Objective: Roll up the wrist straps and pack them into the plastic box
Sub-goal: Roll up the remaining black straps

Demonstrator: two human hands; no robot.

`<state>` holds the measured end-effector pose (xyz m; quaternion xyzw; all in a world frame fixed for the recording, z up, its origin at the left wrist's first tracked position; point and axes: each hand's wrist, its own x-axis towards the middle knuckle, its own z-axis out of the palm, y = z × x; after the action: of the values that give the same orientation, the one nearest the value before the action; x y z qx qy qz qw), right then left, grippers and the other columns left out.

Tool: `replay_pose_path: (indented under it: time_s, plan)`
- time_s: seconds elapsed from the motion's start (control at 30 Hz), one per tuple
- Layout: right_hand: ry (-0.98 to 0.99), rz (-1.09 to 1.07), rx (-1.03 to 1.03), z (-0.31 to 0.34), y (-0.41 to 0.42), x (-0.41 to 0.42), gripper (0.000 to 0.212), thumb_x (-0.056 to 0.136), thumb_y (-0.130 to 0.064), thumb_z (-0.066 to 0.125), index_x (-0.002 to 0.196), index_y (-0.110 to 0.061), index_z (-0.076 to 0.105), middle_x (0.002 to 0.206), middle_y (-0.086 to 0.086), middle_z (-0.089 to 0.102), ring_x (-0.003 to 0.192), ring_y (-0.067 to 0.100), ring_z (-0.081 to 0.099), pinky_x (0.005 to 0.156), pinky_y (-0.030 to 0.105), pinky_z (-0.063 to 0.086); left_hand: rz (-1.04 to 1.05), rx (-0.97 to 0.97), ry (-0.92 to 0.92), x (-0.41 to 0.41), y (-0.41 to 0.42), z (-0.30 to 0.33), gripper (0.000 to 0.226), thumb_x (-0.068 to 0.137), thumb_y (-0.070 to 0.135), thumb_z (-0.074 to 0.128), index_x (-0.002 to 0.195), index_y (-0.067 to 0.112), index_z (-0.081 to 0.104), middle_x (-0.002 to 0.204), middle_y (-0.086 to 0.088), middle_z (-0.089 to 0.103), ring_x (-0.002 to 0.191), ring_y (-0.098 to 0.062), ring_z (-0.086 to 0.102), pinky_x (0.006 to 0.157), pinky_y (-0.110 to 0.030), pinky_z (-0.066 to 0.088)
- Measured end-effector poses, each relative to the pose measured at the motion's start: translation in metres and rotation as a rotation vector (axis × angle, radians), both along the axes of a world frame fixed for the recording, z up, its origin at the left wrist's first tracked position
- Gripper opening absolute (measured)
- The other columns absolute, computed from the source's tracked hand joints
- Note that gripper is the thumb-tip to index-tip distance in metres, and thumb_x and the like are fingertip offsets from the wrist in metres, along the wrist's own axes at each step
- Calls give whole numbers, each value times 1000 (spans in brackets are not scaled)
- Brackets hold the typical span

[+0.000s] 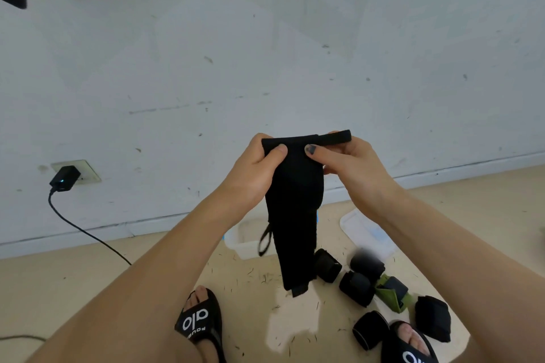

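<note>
We see both thumbs pressed on the top edge of a long black wrist strap (295, 209), with the other fingers curled behind the cloth: the left hand (259, 168) pinches the upper left corner, the right hand (351, 162) pinches the upper right corner, where a narrow black loop (336, 137) sticks out sideways past the fingers. The strap hangs unrolled straight down from the two hands, held up in front of the white wall (265, 53), and its lower end dangles above the floor (88, 289). A thin loop hangs off its left edge partway down.

Behind the hanging strap we see the clear plastic box (244, 239) on the floor, partly hidden, and to its right the lid (365, 233) lies flat. Near the box lie several rolled black straps (356, 287), a green strap (392, 295) among them. Two feet in black sandals (200, 321) stand on the floor at the bottom. At left a black charger (63, 178) sits in a wall socket, its cable (88, 233) trailing down to the floor
</note>
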<state>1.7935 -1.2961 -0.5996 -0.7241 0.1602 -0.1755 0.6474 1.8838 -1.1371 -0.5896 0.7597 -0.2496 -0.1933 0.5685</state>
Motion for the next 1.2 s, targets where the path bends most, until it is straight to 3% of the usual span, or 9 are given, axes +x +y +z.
replay_pose_path:
  time_s: [0.13,0.23,0.3,0.37,0.43,0.6,0.87,1.07,1.2]
  plan:
    - [-24,-131,119,-6,12,4,15,96,-15,70,109,-8,73,103,10,78,99,23,75,97,45,58,20,-37,-78,-1,-5,-5,13,109,22,41,119,30,42,92,-3,57,79,-13,57,72,-28,47]
    - [-14,-258,24,-10,26,8,11,101,-17,60,99,-11,68,89,11,73,82,16,72,77,36,59,-36,-96,-238,-6,-8,-8,24,107,9,38,111,30,48,74,5,53,65,-12,49,62,-27,42]
    - [-6,-298,-158,-12,36,9,17,106,-19,47,97,-19,62,83,-6,66,72,0,62,67,22,46,-55,-83,-322,-8,-12,-9,30,105,3,36,102,24,58,78,18,57,71,-5,52,65,-18,42]
    - [0,-285,-290,-14,43,10,29,109,-19,36,126,-21,59,105,-12,65,91,-2,59,73,13,40,-24,-75,-311,-9,-15,-8,32,105,2,37,96,21,61,86,17,62,78,1,54,69,-13,41]
    - [30,-246,-362,-16,45,10,48,110,-25,31,159,-21,34,127,-9,56,106,3,50,82,7,38,12,-93,-275,-8,-16,-6,32,105,1,37,97,19,62,91,15,62,80,5,55,71,-10,40]
    - [43,-147,-459,-14,46,4,60,111,-34,29,166,-26,5,132,-4,52,111,9,51,85,24,40,63,-126,-176,-7,-15,-2,31,100,0,38,95,21,60,91,12,62,77,2,55,69,-12,43]
    - [93,-77,-559,-16,45,-1,61,111,-30,28,165,-20,2,121,-1,56,98,10,50,71,9,38,118,-176,-165,-13,-14,-3,20,100,36,62,89,21,57,76,15,60,71,-4,56,66,-17,45]
    - [76,-85,-500,-12,46,-6,60,111,-36,28,165,-24,6,111,-4,54,91,6,50,67,16,36,154,-187,-274,-13,-13,-1,8,101,25,62,107,24,56,84,8,65,73,-6,63,67,-25,51]
    - [47,-95,-461,-7,46,-8,57,111,-35,30,165,-26,14,99,-10,55,85,2,52,66,16,38,89,-152,-373,-8,-11,-1,14,104,19,56,110,25,67,99,17,70,94,-2,66,84,-21,52]
